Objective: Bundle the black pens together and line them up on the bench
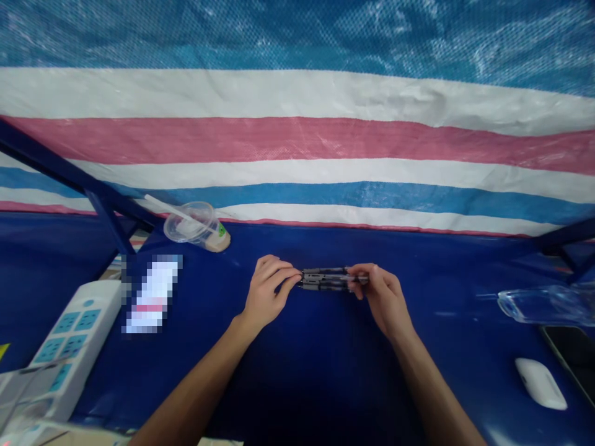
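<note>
Several slim dark pens [326, 279] with grey ends lie side by side across the middle of the blue surface. At their left ends, the thumb and fingers of my left hand [269, 290] are pinched together on the tips. My right hand [382, 293] grips the right ends between thumb and fingers, its fingertips partly hiding them. One pen seems to lie on top of the others. Whether the pens rest on the surface or are held just above it, I cannot tell.
A clear plastic cup [204, 226] with a straw lies tipped at the back left. A blurred-out phone screen [153, 294] and a white power strip [77, 347] are on the left. On the right are a clear case [546, 305], a dark phone [574, 356] and a white earbud case [542, 384].
</note>
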Motion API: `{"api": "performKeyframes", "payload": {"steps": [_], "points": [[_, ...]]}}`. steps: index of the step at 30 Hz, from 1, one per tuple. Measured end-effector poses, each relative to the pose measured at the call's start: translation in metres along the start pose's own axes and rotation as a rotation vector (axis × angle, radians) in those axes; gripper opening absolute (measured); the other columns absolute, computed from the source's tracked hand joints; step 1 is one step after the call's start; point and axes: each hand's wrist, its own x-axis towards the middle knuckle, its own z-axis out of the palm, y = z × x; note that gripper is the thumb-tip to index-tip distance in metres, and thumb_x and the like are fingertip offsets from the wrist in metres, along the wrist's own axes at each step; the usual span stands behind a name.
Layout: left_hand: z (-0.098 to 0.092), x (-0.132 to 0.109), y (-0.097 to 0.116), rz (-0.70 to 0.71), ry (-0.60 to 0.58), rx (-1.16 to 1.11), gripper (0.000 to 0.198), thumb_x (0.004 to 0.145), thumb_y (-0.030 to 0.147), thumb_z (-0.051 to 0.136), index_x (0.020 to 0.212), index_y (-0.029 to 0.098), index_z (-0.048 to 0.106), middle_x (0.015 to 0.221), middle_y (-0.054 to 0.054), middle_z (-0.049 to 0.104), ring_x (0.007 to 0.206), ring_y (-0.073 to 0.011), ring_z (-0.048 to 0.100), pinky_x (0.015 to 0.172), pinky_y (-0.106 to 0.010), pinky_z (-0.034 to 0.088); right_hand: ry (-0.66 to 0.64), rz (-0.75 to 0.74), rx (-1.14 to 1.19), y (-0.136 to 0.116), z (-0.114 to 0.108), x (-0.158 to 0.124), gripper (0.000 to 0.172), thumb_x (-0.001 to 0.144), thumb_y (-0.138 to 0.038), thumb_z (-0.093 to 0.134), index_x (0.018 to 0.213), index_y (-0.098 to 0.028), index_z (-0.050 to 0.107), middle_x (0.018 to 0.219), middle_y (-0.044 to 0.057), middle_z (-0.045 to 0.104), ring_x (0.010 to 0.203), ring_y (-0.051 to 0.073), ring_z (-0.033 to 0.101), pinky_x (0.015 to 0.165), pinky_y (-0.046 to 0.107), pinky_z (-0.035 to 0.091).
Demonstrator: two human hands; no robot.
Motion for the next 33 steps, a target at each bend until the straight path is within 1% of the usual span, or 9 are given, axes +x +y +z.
{"api": "performKeyframes", "payload": {"steps": [2, 4, 9, 12, 15, 21, 25, 28, 33], "points": [[0.0001, 0.0004, 0.0006, 0.012, -0.004, -0.005, 0.006, 0.096, 0.019, 0.067, 0.095, 0.022, 0.072, 0.091, -0.002, 0.072, 0.086, -0.0177, 0.064, 0.092, -0.042, 0.050, -0.041, 0.079, 0.099, -0.0010, 0.0010, -0.0002, 0.058, 0.101, -0.065, 0.042, 0.097, -0.019, 0.076, 0.071, 0.006, 0.068, 0.054, 0.016, 0.053, 0.055, 0.033, 0.046], [0.0000, 0.0006, 0.0008, 0.021, -0.007, -0.002, 0.005, 0.096, 0.018, 0.067, 0.095, 0.022, 0.071, 0.091, -0.002, 0.072, 0.086, -0.0175, 0.064, 0.092, -0.042, 0.050, -0.073, 0.146, 0.175, -0.0028, 0.0025, -0.0009, 0.062, 0.102, -0.067, 0.035, 0.098, -0.019, 0.075, 0.070, 0.006, 0.066, 0.052, 0.016, 0.050, 0.053, 0.033, 0.043], [-0.0003, 0.0000, 0.0001, 0.015, -0.016, -0.010, 0.006, 0.097, 0.018, 0.066, 0.096, 0.022, 0.071, 0.091, -0.002, 0.072, 0.086, -0.0174, 0.064, 0.092, -0.042, 0.050, -0.131, 0.194, 0.339, -0.0056, 0.0047, -0.0013, 0.059, 0.103, -0.065, 0.035, 0.102, -0.021, 0.075, 0.062, 0.002, 0.058, 0.045, 0.014, 0.042, 0.049, 0.031, 0.039], [-0.0002, -0.0003, -0.0003, 0.024, -0.014, -0.023, 0.006, 0.096, 0.016, 0.067, 0.097, 0.021, 0.071, 0.091, -0.002, 0.072, 0.087, -0.0172, 0.064, 0.092, -0.042, 0.050, -0.175, 0.197, 0.361, -0.0065, 0.0051, -0.0003, 0.060, 0.104, -0.066, 0.031, 0.104, -0.023, 0.073, 0.054, -0.002, 0.048, 0.040, 0.013, 0.034, 0.046, 0.030, 0.035], [-0.0001, 0.0003, 0.0004, 0.029, -0.009, -0.030, 0.006, 0.095, 0.015, 0.068, 0.096, 0.021, 0.071, 0.091, -0.002, 0.072, 0.086, -0.0170, 0.064, 0.091, -0.041, 0.050, -0.181, 0.228, 0.394, -0.0075, 0.0056, 0.0005, 0.060, 0.103, -0.067, 0.031, 0.102, -0.022, 0.071, 0.054, -0.003, 0.047, 0.039, 0.013, 0.031, 0.045, 0.031, 0.033], [0.0002, 0.0013, 0.0026, 0.026, -0.017, -0.077, 0.006, 0.096, 0.017, 0.067, 0.097, 0.020, 0.072, 0.089, -0.002, 0.073, 0.082, -0.0164, 0.065, 0.092, -0.042, 0.050, -0.176, 0.228, 0.463, -0.0050, 0.0075, -0.0006, 0.045, 0.101, -0.062, 0.046, 0.090, -0.023, 0.064, 0.050, -0.005, 0.044, 0.039, 0.011, 0.028, 0.043, 0.029, 0.027], [0.0007, 0.0011, 0.0032, 0.030, -0.030, -0.082, 0.005, 0.096, 0.018, 0.067, 0.096, 0.021, 0.071, 0.089, -0.002, 0.073, 0.082, -0.0163, 0.065, 0.092, -0.042, 0.050, -0.174, 0.218, 0.556, -0.0020, 0.0074, -0.0024, 0.036, 0.100, -0.054, 0.058, 0.083, -0.022, 0.064, 0.047, -0.007, 0.040, 0.040, 0.009, 0.024, 0.046, 0.027, 0.024], [0.0009, 0.0015, 0.0035, 0.038, -0.035, -0.080, 0.005, 0.096, 0.016, 0.067, 0.097, 0.020, 0.070, 0.089, -0.002, 0.073, 0.082, -0.0163, 0.065, 0.092, -0.042, 0.050, -0.188, 0.242, 0.628, -0.0014, 0.0063, -0.0031, 0.034, 0.101, -0.050, 0.058, 0.085, -0.022, 0.067, 0.049, -0.006, 0.044, 0.042, 0.008, 0.026, 0.049, 0.027, 0.024], [0.0010, 0.0019, 0.0034, 0.040, -0.032, -0.067, 0.006, 0.096, 0.015, 0.067, 0.097, 0.020, 0.069, 0.089, -0.002, 0.074, 0.082, -0.0164, 0.065, 0.092, -0.042, 0.050, -0.189, 0.242, 0.644, -0.0015, 0.0053, -0.0041, 0.034, 0.101, -0.048, 0.059, 0.083, -0.021, 0.069, 0.049, -0.005, 0.046, 0.043, 0.009, 0.028, 0.049, 0.028, 0.022]]}}
